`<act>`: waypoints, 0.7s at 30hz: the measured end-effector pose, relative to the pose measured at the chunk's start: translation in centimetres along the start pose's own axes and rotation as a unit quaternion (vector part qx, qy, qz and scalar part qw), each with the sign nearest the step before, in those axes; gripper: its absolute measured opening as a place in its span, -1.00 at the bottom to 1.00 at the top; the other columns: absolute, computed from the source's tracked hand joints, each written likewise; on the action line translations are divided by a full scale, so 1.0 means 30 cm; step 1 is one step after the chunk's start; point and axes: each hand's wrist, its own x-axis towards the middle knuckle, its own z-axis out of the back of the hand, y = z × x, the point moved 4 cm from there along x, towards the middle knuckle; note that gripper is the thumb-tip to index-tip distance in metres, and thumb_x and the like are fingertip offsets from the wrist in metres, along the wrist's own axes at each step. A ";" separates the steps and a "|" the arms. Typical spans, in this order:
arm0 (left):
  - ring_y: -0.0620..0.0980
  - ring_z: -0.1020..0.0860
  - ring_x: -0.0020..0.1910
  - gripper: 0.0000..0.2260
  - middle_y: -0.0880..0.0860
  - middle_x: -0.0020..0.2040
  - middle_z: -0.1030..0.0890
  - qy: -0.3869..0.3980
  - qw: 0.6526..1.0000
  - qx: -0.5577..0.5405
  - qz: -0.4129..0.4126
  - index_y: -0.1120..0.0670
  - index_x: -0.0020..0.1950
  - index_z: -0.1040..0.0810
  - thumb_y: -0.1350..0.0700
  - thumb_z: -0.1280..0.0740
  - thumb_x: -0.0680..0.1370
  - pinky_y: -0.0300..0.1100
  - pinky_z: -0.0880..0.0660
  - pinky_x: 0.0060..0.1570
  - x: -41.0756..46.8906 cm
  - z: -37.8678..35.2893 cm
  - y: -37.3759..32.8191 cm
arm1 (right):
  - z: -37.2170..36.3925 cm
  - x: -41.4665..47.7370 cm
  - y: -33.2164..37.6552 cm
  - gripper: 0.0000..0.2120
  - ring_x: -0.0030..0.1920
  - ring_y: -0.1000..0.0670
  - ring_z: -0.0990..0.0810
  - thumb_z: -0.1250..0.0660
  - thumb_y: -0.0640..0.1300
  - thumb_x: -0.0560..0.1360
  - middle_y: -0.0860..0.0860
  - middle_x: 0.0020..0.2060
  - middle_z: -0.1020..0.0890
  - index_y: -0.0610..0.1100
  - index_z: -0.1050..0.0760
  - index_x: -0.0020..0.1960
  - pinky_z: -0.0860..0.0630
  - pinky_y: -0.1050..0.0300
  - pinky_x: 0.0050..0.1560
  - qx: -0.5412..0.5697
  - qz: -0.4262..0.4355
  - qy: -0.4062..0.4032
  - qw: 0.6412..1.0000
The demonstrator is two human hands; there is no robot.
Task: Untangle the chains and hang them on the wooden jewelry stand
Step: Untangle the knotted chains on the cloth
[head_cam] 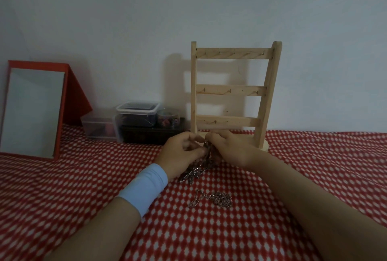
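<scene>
A tangled bunch of silver chains (193, 171) hangs between my hands, with its lower end trailing on the red-and-white cloth. My left hand (182, 151) pinches the top of the bunch from the left. My right hand (228, 147) pinches it from the right, fingertips almost meeting the left ones. A second loose chain (215, 198) lies on the cloth nearer to me. The wooden jewelry stand (232, 91) rises just behind my hands, with three bars of small hooks, all bare.
A red-framed mirror (31, 112) leans on the wall at the left. Clear plastic boxes (136, 114) and a small jar (168, 118) sit on a dark box (150, 135) left of the stand. The patterned cloth (293, 177) covers the whole surface.
</scene>
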 end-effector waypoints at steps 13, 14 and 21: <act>-0.26 -0.60 -0.13 -0.88 -0.17 -0.14 -0.67 -0.062 0.987 0.119 -0.091 -0.14 -0.06 -0.66 0.10 -0.42 0.52 -0.35 -0.53 -0.05 -0.003 0.044 -0.047 | 0.001 -0.008 0.002 -0.62 -0.25 0.11 -0.58 -0.16 0.05 0.70 0.10 -0.31 -0.62 -0.05 -0.59 -0.18 -0.50 0.18 -0.07 0.145 -0.005 0.059 0.988; -0.26 -0.60 -0.14 -0.89 -0.18 -0.16 -0.67 -0.060 0.986 0.129 -0.088 -0.14 -0.08 -0.67 0.09 -0.42 0.51 -0.35 -0.54 -0.06 -0.004 0.045 -0.049 | -0.002 -0.009 0.001 -0.61 -0.23 0.08 -0.57 -0.16 0.07 0.69 0.08 -0.30 -0.62 -0.06 -0.57 -0.19 -0.49 0.13 -0.04 0.140 -0.018 0.066 0.988; -0.10 -0.61 -0.06 -0.86 -0.02 -0.11 -0.67 0.036 0.987 0.154 -0.036 0.04 -0.05 -0.66 0.09 -0.31 0.58 -0.06 -0.55 0.09 0.012 0.013 -0.046 | 0.006 -0.011 0.028 -0.69 -0.43 0.20 -0.42 -0.25 -0.07 0.62 0.05 -0.41 -0.45 -0.10 -0.46 -0.29 -0.36 0.25 -0.24 0.052 -0.020 0.031 0.998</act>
